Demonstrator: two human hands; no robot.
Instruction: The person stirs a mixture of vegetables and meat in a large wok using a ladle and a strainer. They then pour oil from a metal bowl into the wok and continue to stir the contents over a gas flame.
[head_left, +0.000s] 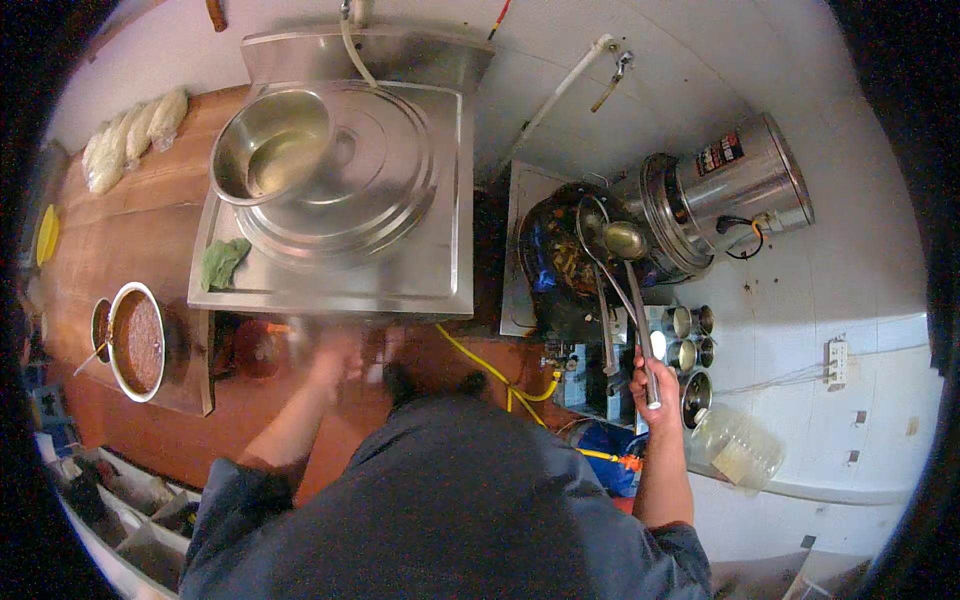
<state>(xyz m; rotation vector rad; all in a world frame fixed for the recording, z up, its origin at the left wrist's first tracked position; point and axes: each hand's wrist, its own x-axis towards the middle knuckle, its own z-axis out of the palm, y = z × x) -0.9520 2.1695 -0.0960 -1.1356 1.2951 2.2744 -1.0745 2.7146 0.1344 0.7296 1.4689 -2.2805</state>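
Observation:
My right hand (657, 390) is closed around the metal handle of a ladle (624, 241), whose round bowl is over the wok. A second long-handled metal utensil (592, 214) lies across the wok beside it; whether my fingers also touch its handle is unclear. Dark pieces of food sit in the black wok (566, 255), and a blue flame (544, 280) shows at its left side. My left hand (341, 361) is motion-blurred, just below the front edge of the steel counter (337, 306). Whether it holds anything cannot be made out.
A steel bowl (232, 169) rests on a large round lid (375, 217); a green cloth (223, 262) lies nearby. At left, a bowl of reddish-brown food (141, 345) stands on a wooden table (157, 232). Seasoning tins (681, 354) and a steel pot (742, 184) are at right.

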